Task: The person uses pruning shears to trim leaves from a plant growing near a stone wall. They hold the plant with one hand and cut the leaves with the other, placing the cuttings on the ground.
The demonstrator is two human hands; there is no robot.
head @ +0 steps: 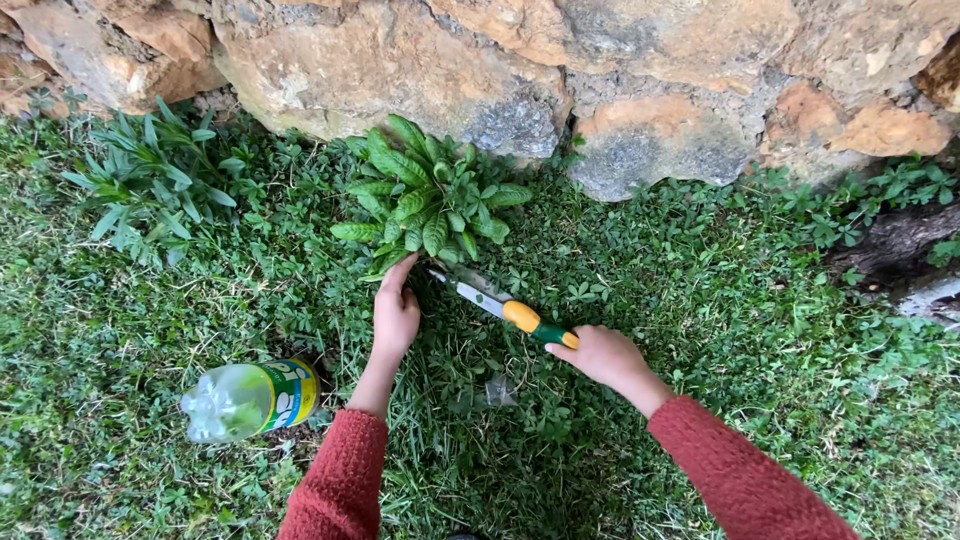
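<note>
Across the top of the frame runs a rough stone wall (520, 70), orange and grey, and the low green ground cover (720, 330) spreads from its foot down to the bottom edge. The broad-leaved plant (430, 200) sits just above the middle of the frame, tight against the base of the wall – a rosette of long, ribbed leaves that stands out from the small clover-like growth around it. A second, narrower-leaved clump (150, 185) grows at the upper left, well apart from both hands. At the lower left a plastic bottle (250, 398) lies on its side in the grass, near the left forearm; its body looks clear and pale, with a green and yellow label at one end, and whether any liquid is in it cannot be told. The left hand (395, 310) reaches up from the lower centre with fingers extended into the lower leaves of the plant, touching them and seemingly pressing them aside, not clenched round anything that shows. The right hand (600, 355), right of centre, is closed round the handle end of a hand tool (505, 305) with a green and orange grip – its metal blade points up and left, the tip at the plant's base just beside the left fingertips, probably so the blade can get under the leaves.
</note>
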